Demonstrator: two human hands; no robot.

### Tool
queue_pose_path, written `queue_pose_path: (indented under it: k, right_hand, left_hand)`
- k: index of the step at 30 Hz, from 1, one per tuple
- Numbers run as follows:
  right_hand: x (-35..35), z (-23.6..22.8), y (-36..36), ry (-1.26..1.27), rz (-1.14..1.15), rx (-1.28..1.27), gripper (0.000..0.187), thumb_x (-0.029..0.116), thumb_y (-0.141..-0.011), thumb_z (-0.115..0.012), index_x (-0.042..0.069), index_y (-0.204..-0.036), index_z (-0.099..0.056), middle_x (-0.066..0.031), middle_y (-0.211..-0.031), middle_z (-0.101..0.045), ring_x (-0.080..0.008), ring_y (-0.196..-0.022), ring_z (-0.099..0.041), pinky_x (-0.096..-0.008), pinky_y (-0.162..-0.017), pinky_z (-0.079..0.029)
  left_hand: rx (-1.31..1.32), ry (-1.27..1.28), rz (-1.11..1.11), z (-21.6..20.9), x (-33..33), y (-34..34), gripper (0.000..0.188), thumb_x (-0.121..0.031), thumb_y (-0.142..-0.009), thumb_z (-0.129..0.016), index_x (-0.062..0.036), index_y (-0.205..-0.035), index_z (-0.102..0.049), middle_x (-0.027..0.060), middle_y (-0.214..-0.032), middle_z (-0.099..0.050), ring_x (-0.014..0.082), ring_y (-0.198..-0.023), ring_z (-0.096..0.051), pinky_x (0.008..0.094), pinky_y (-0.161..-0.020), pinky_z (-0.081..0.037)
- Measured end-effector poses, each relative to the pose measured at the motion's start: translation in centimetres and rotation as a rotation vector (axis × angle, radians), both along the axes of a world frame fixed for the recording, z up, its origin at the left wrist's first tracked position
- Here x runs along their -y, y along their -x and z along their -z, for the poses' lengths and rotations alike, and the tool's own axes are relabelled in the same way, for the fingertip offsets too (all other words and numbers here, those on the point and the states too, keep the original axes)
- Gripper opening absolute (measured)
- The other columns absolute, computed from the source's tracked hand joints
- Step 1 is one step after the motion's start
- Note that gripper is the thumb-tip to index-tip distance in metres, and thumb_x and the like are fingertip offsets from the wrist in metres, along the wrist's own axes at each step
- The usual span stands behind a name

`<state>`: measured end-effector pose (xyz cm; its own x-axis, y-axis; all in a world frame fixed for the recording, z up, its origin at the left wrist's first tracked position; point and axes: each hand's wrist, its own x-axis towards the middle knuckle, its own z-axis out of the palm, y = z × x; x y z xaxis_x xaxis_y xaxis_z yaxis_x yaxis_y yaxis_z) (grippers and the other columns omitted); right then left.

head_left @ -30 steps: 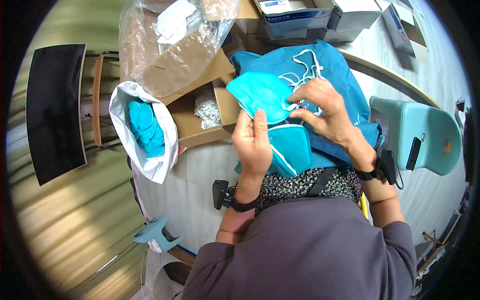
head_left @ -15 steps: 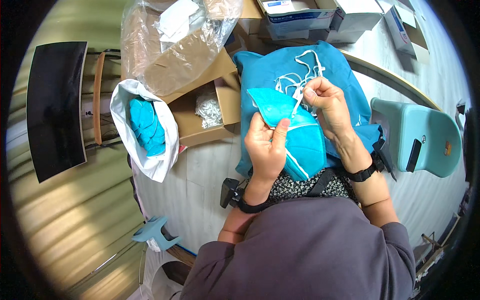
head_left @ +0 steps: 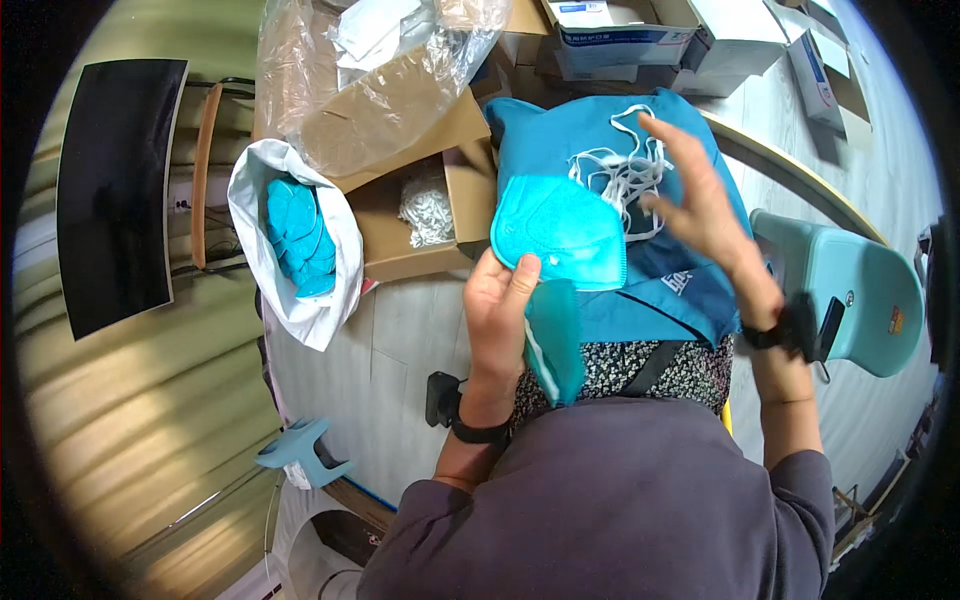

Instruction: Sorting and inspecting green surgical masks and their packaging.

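Left hand (head_left: pixel 497 305) pinches the lower left edge of a bright blue mask (head_left: pixel 562 232), thumb on top, fingers behind. Mask is held up flat in front of the person, over a blue cloth (head_left: pixel 690 255) that spreads from the lap. Second mask (head_left: pixel 554 342), darker and seen nearly edge-on, hangs just below the first, beside the left hand; can't tell how it's gripped.

Right hand (head_left: pixel 706 212) is spread, a bit blurred, thumb and fingers apart, over the right part of the cloth. White straps (head_left: pixel 630 175) lie in a tangle between it and the bright blue mask; fingertips are close, contact can't be told from here. Black band on each wrist.

Over on the left, a white bag (head_left: pixel 245 200) stands open with a heap of blue masks (head_left: pixel 300 237) inside. Next to it, an open cardboard box (head_left: pixel 412 263) holds a white bundle (head_left: pixel 427 210); clear plastic (head_left: pixel 365 130) drapes above. White boxes (head_left: pixel 625 50) sit at the far side, pale teal chair (head_left: pixel 865 290) off to the right.
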<state>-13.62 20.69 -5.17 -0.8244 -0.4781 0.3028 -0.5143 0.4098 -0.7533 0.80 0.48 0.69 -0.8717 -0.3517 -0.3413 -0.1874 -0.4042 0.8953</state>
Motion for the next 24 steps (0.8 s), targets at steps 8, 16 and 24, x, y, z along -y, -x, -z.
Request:
queue_pose_path:
  k: [8, 16, 24]
  right_hand:
    - [3.1, -1.8, -2.7, 0.543, -0.323, 0.371, 0.028, 0.008, -0.082, -0.061, 0.001, -0.109, -0.062, -0.0116, -0.113, -0.063, -0.0246, -0.108, -0.058, -0.0349, -0.098, -0.042]
    - [2.9, -1.7, -2.3, 0.513, -0.168, 0.593, 0.014, 0.014, -0.093, -0.061, 0.0, -0.089, -0.058, 0.0015, -0.079, -0.055, -0.0052, -0.076, -0.049, -0.0228, -0.07, -0.043]
    - [4.5, -2.7, -2.7, 0.302, 0.091, -0.236, 0.022, 0.013, -0.075, -0.075, 0.004, -0.09, -0.063, -0.0111, -0.087, -0.064, -0.0235, -0.076, -0.06, -0.0348, -0.072, -0.045]
  left_hand:
    - [0.21, -0.243, 0.382, 1.0, 2.1, -0.7, 0.025, -0.023, -0.096, -0.058, -0.0011, -0.108, -0.059, 0.0026, -0.099, -0.063, 0.0045, -0.083, -0.056, 0.0185, -0.072, -0.044]
    - [0.008, 0.324, 0.439, -0.6, 2.2, 0.1, 0.056, -0.017, -0.082, -0.076, 0.0038, -0.125, -0.045, 0.0163, -0.128, -0.05, 0.0165, -0.105, -0.056, 0.0224, -0.076, -0.048]
    - [0.048, 0.6, 0.292, 1.4, 1.4, 0.7, 0.015, -0.011, -0.091, -0.063, 0.0007, -0.083, -0.061, -0.0019, -0.063, -0.051, -0.0001, -0.057, -0.036, 0.0237, -0.046, -0.03]
